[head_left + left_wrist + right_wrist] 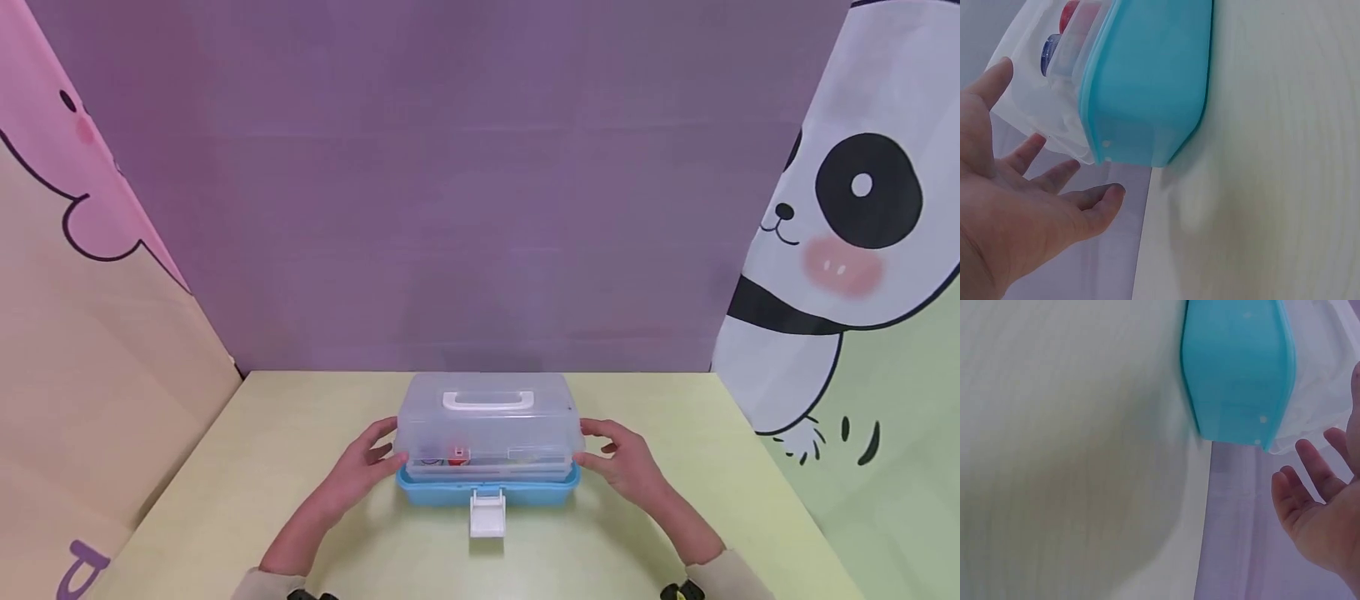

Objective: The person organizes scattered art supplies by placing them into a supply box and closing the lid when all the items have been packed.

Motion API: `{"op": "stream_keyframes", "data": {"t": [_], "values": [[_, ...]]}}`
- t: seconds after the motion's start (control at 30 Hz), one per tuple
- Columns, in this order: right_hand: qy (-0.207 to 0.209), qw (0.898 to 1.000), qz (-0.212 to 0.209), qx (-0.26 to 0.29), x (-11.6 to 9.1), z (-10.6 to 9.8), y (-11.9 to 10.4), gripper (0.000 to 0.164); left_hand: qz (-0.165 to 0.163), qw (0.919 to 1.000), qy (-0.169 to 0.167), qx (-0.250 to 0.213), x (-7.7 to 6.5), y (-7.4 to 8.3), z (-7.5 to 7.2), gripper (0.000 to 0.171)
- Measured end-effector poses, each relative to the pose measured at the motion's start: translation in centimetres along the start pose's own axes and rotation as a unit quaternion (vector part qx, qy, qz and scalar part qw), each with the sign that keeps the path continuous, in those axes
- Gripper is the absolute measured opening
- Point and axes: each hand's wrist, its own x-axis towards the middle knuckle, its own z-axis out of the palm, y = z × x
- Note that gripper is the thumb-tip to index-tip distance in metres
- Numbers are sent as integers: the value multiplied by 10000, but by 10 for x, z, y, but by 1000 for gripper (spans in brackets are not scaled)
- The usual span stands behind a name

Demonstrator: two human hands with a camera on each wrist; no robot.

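A storage box with a light-blue base [442,497] and a translucent lid [487,429] stands on the table. Its white handle [487,406] lies on top, and the white front latch [487,517] hangs down, unfastened. The lid's front edge sits above the blue rim, with a clear inner tray [525,472] showing below. My left hand [356,471] is at the lid's left end, fingers spread and loosely bent. At the right end, my right hand [630,467] mirrors it. Whether the fingertips touch the lid is hard to tell.
Through the clear plastic show a red item [1068,15] and a dark-blue ridged cap [1049,55]. The pale table [322,417] ends at a purple backdrop [480,208] just behind the box. Printed side panels [885,375] flank the table.
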Motion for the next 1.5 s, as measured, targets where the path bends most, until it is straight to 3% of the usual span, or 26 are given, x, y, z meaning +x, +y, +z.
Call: {"op": "stream_keyframes", "data": {"t": [0.1, 0.33, 0.63, 0.87, 1.03, 1.27, 1.5], "values": [[-8, 10000, -48, 15, -6, 3, 4, 51, -180, 9998, -19, -42, -5, -4, 1, 63], [184, 9998, -116, 3, -7, 3, 6, 54, -70, 9993, -43, -354, -1, -3, 3, 62], [107, 9999, 23, 115, -12, 0, 10, 56, -202, 9983, -135, -528, 0, -7, 10, 64], [-18, 9999, 116, 90, -16, 8, 10, 58, -503, 9972, -71, -554, -6, -11, 12, 68], [16, 10000, -77, -38, -15, 11, 8, 60, -448, 9969, -97, -641, -8, -13, 11, 71], [-135, 9999, -8, 4, -15, 10, 11, 61, -497, 9967, 39, -648, -6, -11, 12, 72], [-204, 9997, -98, -1, -19, 12, 18, 62, -426, 9965, -34, -715, -8, -10, 15, 73]]}}
